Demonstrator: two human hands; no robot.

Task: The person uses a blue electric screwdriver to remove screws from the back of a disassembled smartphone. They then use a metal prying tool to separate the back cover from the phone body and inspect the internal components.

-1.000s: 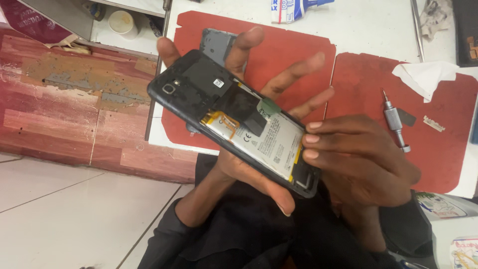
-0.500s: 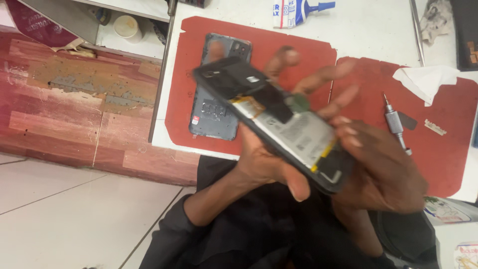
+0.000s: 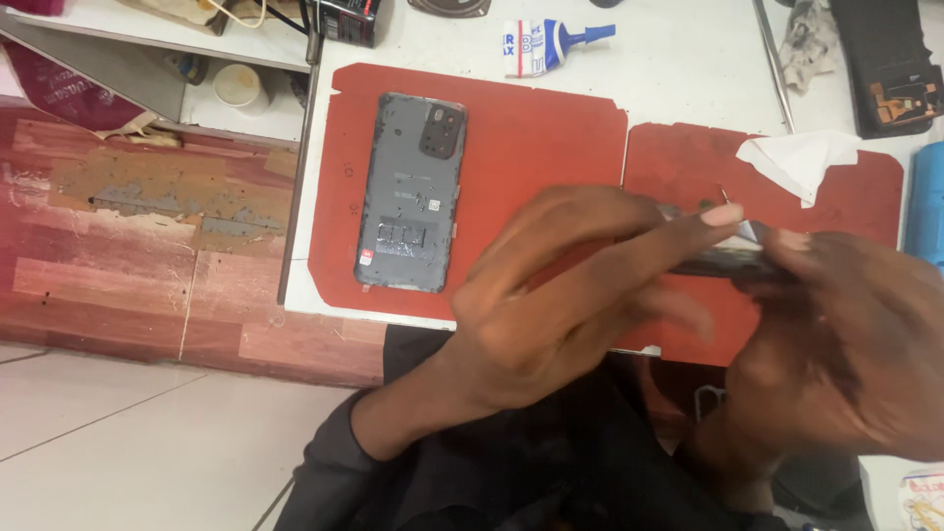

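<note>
both your hands are up over the right red mat (image 3: 688,162), and the phone (image 3: 723,258) sits edge-on between them, so only a thin dark sliver of it shows. your left hand (image 3: 560,295) has its fingers (image 3: 678,228) stretched along the top of it, thumb underneath, closed on the phone. your right hand (image 3: 846,354) wraps the other end, closed on it too, though it's blurred. the grey back cover (image 3: 411,192) lies flat, inner side up, on the left red mat (image 3: 531,128), well apart from your hands. a white tissue (image 3: 796,162) rests on the right mat's far edge. a glue tube (image 3: 551,41) lies on the white table (image 3: 678,59) beyond the mats.
</note>
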